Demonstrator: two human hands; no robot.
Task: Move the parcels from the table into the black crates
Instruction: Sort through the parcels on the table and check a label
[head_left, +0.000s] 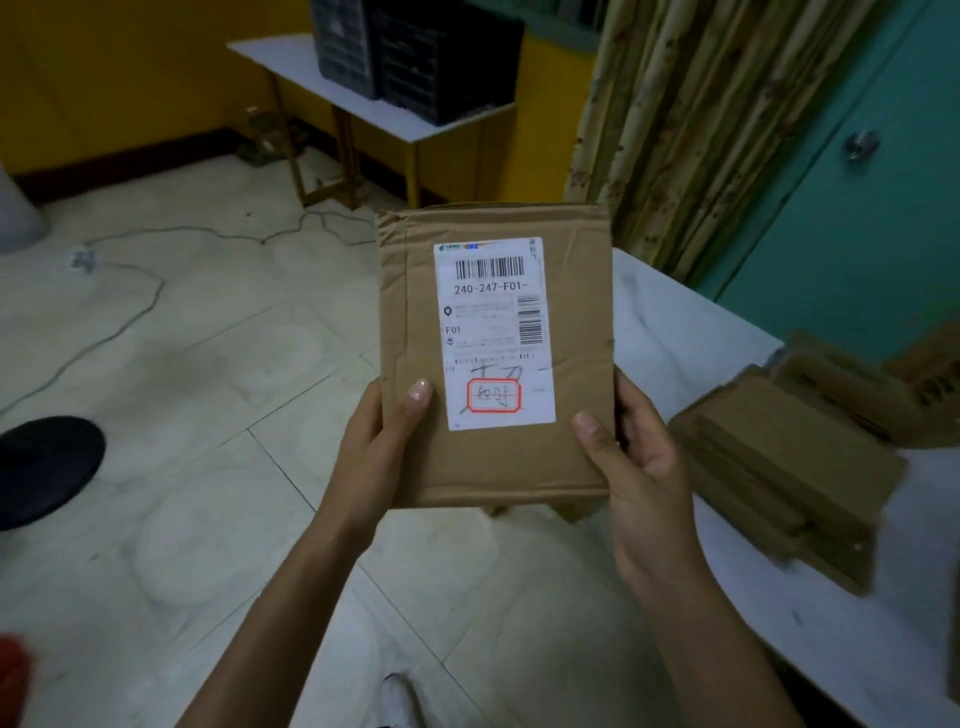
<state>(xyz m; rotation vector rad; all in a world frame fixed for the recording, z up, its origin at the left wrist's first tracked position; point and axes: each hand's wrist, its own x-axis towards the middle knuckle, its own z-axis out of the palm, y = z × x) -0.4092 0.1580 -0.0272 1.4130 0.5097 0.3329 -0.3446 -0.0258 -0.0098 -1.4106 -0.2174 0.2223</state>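
A flat brown cardboard parcel (493, 457) with a white shipping label is held up in front of me, label facing the camera. My left hand (382, 447) grips its lower left edge, thumb on the front. My right hand (631, 462) grips its lower right edge, thumb on the front too. Several more brown parcels (789, 467) lie stacked on the white table (675, 332) at the right. Two black crates (441, 57) stand on a small white table (415, 124) at the far wall.
Tiled floor lies between me and the far table, with a grey cable (130, 312) trailing across it. A dark round seat (47, 467) is at the left. A patterned curtain (701, 130) and a teal door (857, 182) are at the right.
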